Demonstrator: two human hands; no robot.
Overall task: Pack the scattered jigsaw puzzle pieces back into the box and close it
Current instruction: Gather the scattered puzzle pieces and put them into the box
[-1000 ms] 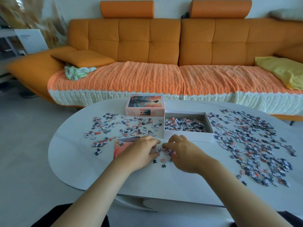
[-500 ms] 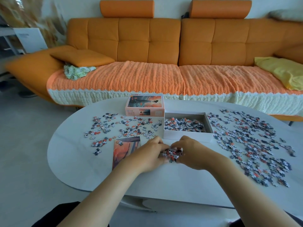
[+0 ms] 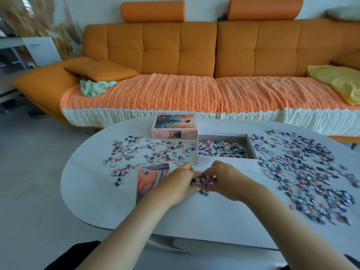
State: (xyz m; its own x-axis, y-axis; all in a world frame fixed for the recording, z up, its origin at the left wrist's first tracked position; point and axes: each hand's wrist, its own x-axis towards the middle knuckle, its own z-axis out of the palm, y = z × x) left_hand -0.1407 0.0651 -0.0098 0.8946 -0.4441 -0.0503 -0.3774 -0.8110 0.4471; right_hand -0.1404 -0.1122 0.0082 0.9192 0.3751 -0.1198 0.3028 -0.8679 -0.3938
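On white oval bench (image 3: 97,201), before open white cardboard box (image 3: 245,164) | left hand (image 3: 175,184), right hand (image 3: 228,182) cupping grey-orange jigsaw clump (image 3: 203,181) | orange printed sheet (image 3: 148,178) beneath left wrist.

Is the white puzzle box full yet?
No, the box is only partly filled. Puzzle pieces cover its bottom, but its inner walls show above them.

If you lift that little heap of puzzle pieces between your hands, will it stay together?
It will probably fall apart: the heap of puzzle pieces is loose, unjoined bits, and a few strays lie beside it. They look thin and light, so the left hand and right hand cupped together should carry most. The open box sits close, so spills may be few.
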